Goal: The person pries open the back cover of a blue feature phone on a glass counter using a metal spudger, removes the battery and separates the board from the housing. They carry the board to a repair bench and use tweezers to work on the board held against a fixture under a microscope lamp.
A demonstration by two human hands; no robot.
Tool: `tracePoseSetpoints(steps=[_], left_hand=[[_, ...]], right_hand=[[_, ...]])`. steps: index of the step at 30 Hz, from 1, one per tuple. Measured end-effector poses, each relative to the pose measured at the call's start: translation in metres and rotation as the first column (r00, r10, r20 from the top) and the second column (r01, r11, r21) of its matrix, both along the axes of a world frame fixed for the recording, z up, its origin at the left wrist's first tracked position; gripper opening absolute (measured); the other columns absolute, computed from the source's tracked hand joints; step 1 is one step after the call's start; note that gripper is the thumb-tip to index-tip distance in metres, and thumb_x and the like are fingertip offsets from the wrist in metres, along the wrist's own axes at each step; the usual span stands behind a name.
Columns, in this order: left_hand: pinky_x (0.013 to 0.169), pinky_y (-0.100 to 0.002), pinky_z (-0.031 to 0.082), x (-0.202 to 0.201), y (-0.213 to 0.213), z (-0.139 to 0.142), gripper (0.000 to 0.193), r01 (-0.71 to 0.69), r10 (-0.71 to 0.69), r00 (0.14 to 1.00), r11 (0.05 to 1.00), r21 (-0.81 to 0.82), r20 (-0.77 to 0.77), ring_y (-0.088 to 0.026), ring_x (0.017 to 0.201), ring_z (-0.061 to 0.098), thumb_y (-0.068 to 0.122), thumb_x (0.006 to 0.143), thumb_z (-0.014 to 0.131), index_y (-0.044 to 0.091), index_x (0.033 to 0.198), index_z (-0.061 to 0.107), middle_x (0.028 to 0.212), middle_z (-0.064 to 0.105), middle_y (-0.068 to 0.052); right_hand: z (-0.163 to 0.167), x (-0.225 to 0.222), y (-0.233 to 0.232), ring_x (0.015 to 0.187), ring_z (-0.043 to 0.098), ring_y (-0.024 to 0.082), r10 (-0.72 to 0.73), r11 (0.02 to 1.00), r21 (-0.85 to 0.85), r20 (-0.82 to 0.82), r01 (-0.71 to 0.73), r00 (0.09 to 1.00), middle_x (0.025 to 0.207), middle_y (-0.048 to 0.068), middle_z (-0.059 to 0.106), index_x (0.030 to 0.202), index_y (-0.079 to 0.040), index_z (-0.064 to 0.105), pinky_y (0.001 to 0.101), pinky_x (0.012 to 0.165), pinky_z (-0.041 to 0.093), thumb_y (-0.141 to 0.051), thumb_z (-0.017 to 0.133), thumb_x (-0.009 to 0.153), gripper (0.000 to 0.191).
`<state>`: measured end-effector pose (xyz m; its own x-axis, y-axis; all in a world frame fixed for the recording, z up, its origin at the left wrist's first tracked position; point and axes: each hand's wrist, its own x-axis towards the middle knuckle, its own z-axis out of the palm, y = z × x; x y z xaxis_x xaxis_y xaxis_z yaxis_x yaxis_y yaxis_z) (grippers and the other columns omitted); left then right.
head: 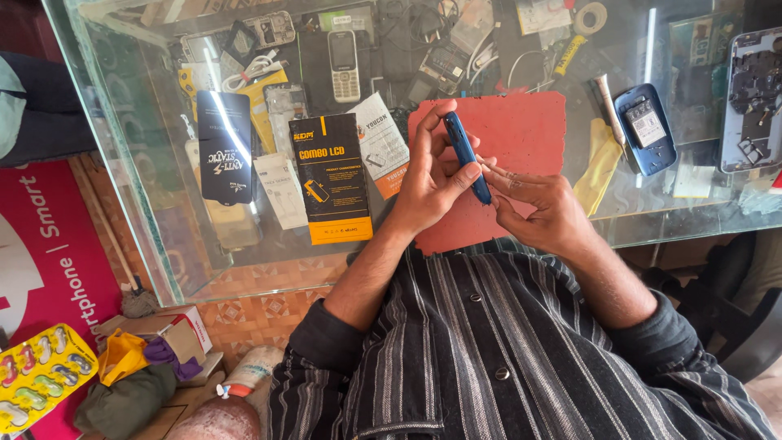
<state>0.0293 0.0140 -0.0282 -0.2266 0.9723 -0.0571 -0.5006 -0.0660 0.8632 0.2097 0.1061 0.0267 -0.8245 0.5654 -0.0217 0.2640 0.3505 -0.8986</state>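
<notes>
Head view: we look down on a glass counter point(163, 204) with goods stored beneath its top. Our left hand point(432, 183) clasps a slim blue phone point(466, 155) edge-on, fingers wrapped around its back and thumb across its lower side. Our right hand point(542, 208) meets the phone's lower end, fingertips pinched narrowly against it. Both hands hover above a red mat point(521, 138) that lies on the glass.

On the counter to the right of the mat we see a yellow cloth point(601, 163), a metal-handled tool point(607, 102) and a blue phone back shell point(646, 130) lying face up. An opened phone chassis point(753, 98) sits near the right edge. Left of the mat lies a black-and-orange box point(330, 179), with a black pouch point(226, 147) further left and a white keypad phone point(344, 67) beyond. A roll of tape point(591, 16) rests at the far edge. The floor at lower left carries a yellow blister tray point(41, 375) on a red banner point(57, 261).
</notes>
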Motion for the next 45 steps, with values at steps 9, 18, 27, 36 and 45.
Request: tracePoseSetpoints(steps=[9,18,27,36,45], left_hand=[[0.100,-0.039,0.062,0.003,-0.004,0.002,0.083,0.017,-0.017,1.000,1.000,-0.009,-0.002,-0.020,0.118,0.065,-0.001,0.101,0.072,0.017,0.163,0.021,0.132,0.050,-0.013],[0.104,-0.039,0.062,0.004,-0.005,0.008,0.083,0.039,-0.040,0.999,0.999,-0.028,-0.008,-0.022,0.124,0.066,0.000,0.100,0.072,0.016,0.163,0.021,0.135,0.050,-0.014],[0.082,-0.030,0.065,0.019,0.000,0.041,0.101,-0.094,-0.001,0.917,0.971,-0.219,-0.399,-0.015,0.100,0.075,0.012,0.084,0.085,0.009,0.161,0.020,0.122,0.066,-0.011],[0.093,-0.036,0.062,0.014,-0.005,0.037,0.081,-0.139,0.068,0.677,0.990,-0.037,-0.733,-0.026,0.113,0.073,0.015,0.088,0.085,0.006,0.154,0.041,0.128,0.065,-0.014],[0.080,-0.037,0.062,0.018,-0.007,0.034,0.083,-0.141,0.087,0.494,0.990,0.019,-0.865,-0.029,0.103,0.072,0.012,0.089,0.082,0.007,0.157,0.034,0.122,0.062,-0.013]], right_hand=[[0.011,-0.005,0.002,0.091,0.075,0.013,-0.014,0.987,-0.156,0.081,0.027,0.997,0.088,0.013,0.074,0.142,-0.002,0.058,0.0293,0.076,0.058,0.003,0.064,0.088,0.055],[0.012,0.001,-0.003,0.073,0.072,0.010,-0.010,0.997,-0.079,0.184,0.025,0.983,0.079,0.014,0.072,0.144,-0.003,0.058,0.0298,0.068,0.056,0.004,0.063,0.084,0.060],[-0.012,0.013,0.001,0.097,0.072,0.013,-0.267,0.921,-0.305,-0.038,0.243,0.963,0.104,0.011,0.076,0.125,0.008,0.065,0.0259,0.083,0.058,0.007,0.060,0.100,0.025],[0.001,-0.006,0.005,0.090,0.076,0.016,-0.340,0.929,0.108,-0.122,0.353,0.932,0.101,0.013,0.076,0.117,0.006,0.068,0.0268,0.079,0.062,0.005,0.074,0.099,0.019],[0.000,-0.007,0.005,0.085,0.077,0.015,-0.370,0.919,0.123,-0.066,0.376,0.927,0.093,0.011,0.077,0.108,0.004,0.072,0.0255,0.073,0.062,0.002,0.078,0.098,0.011]])
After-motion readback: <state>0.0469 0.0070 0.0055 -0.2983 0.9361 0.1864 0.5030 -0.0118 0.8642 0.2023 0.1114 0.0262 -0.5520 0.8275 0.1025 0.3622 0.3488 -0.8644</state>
